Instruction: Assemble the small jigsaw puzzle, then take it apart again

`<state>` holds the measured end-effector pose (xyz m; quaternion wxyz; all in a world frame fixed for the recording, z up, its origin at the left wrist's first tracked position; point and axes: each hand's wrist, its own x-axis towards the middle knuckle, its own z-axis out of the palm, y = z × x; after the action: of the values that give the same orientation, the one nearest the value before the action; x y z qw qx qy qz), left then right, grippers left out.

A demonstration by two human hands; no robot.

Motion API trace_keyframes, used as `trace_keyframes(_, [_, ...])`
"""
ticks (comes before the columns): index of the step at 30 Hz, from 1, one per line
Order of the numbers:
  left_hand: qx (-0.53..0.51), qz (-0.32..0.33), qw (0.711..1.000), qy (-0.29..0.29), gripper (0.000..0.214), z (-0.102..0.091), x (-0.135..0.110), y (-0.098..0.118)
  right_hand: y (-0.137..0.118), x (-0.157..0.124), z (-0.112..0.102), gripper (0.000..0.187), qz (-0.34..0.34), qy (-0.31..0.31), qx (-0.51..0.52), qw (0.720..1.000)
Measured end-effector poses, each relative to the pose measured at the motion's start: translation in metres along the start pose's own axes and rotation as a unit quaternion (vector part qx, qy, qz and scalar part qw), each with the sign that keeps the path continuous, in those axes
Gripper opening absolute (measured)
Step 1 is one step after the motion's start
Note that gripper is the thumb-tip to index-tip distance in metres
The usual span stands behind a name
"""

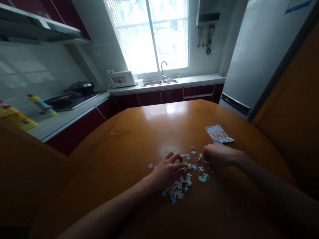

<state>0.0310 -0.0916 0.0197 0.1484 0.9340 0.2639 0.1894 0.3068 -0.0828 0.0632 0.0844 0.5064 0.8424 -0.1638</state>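
Small jigsaw puzzle pieces (176, 190) lie loose in a pile on the wooden table, several of them pale side up and others blue. My left hand (166, 172) rests over the left side of this pile with its fingers apart, fingertips at the pieces. To the right, my right hand (218, 154) is closed, its knuckles up and its fingertips hidden; whether a piece is in it cannot be seen. Between the hands are scattered light blue pieces (203, 178). Just beyond my right hand lies a printed picture sheet (218, 134).
The brown table (139, 132) has rounded sides. Behind it a counter carries a sink (159, 82) and a white microwave (122, 79). At left are a stove with a wok (81, 87) and yellow bottles (17, 118). A fridge (256, 49) stands at right.
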Motion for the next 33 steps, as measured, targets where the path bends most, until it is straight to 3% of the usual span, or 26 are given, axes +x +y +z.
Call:
trace_keyframes(5, [0.044,0.018,0.998,-0.034,0.035,0.003,-0.004,0.004,-0.02,0.006,0.001,0.023,-0.06,0.071,0.041,0.995])
trace_keyframes(8, [0.057,0.036,0.996,-0.051,0.038,0.004,-0.006,0.004,-0.028,0.009,0.006,0.025,-0.14,0.056,0.076,0.986])
trace_keyframes(11, [0.066,0.044,0.995,-0.06,0.039,0.002,-0.006,0.006,-0.029,0.009,0.007,0.029,-0.179,0.024,0.082,0.98])
trace_keyframes(22, [0.053,0.054,0.994,-0.074,0.04,0.0,-0.007,0.009,-0.021,0.006,0.005,0.034,-0.195,0.004,0.055,0.979])
trace_keyframes(28, [0.048,0.048,0.995,-0.07,0.045,0.001,-0.008,0.008,-0.016,0.011,0.005,0.03,-0.153,0.044,0.051,0.986])
trace_keyframes(33, [0.022,0.025,0.998,-0.055,0.04,-0.008,-0.004,0.006,-0.016,0.016,0.007,0.029,-0.164,0.048,0.08,0.982])
